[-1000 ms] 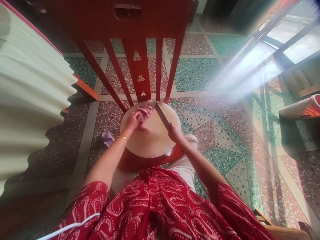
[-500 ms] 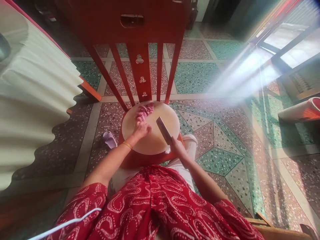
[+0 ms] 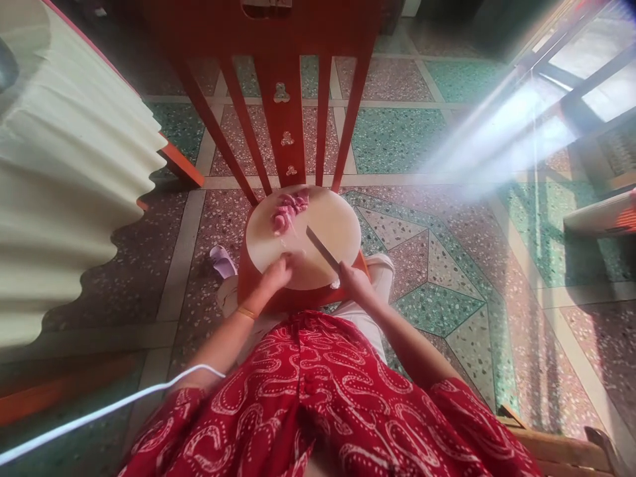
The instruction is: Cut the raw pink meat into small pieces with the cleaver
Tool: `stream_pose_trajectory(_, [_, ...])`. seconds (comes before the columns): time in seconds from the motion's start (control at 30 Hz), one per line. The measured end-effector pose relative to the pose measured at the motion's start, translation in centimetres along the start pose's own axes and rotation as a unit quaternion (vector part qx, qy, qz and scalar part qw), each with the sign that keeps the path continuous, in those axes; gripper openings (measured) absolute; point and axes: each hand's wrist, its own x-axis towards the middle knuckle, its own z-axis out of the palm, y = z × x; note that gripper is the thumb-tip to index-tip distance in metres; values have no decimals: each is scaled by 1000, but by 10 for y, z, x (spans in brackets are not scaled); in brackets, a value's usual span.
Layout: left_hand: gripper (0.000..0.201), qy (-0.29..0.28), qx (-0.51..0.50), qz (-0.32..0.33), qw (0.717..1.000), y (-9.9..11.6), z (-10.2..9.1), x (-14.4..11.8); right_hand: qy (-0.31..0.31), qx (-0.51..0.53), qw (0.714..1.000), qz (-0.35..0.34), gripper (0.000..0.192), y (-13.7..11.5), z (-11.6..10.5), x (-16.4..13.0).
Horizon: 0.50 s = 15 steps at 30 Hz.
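Note:
On a red wooden chair's seat lies a round, pale cutting board (image 3: 342, 218). A clump of raw pink meat (image 3: 288, 211) sits on its far left part, with small pale bits nearer me. My right hand (image 3: 355, 281) grips a cleaver (image 3: 322, 248) at the board's near right edge, its blade slanting over the board towards the far left. My left hand (image 3: 278, 270) is over the near left edge of the board, apart from the meat. Its fingers are curled and pressed together; what they hold, if anything, is too blurred to make out.
The chair's slatted back (image 3: 278, 119) rises beyond the board. A cream pleated cloth (image 3: 59, 199) hangs at left. A lilac slipper (image 3: 222, 262) is on the speckled tile floor. A white cord (image 3: 114, 401) crosses my left arm. Bright light falls at right.
My left hand has drawn back from the meat towards me, leaving the clump on the board. The cleaver has tilted further left in my right hand. The view has shifted slightly down.

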Motion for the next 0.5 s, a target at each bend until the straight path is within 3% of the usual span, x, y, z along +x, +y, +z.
stream_pose_trajectory(0.1, [31, 93, 158, 44, 982, -12, -9, -12, -14, -37, 999, -26, 22, -12, -9, -2])
stream_pose_trajectory(0.2, [30, 143, 189, 139, 962, -16, -8, -12, -27, -66, 996, -52, 23, -26, -17, 2])
stream_pose_trajectory(0.33, [29, 123, 129, 282, 943, -16, 14, 4, -29, -104, 991, -78, 25, -42, -23, 8])
stream_pose_trajectory(0.5, [30, 106, 92, 293, 946, -22, 36, 22, -54, -117, 989, -76, 27, -47, -25, 10])
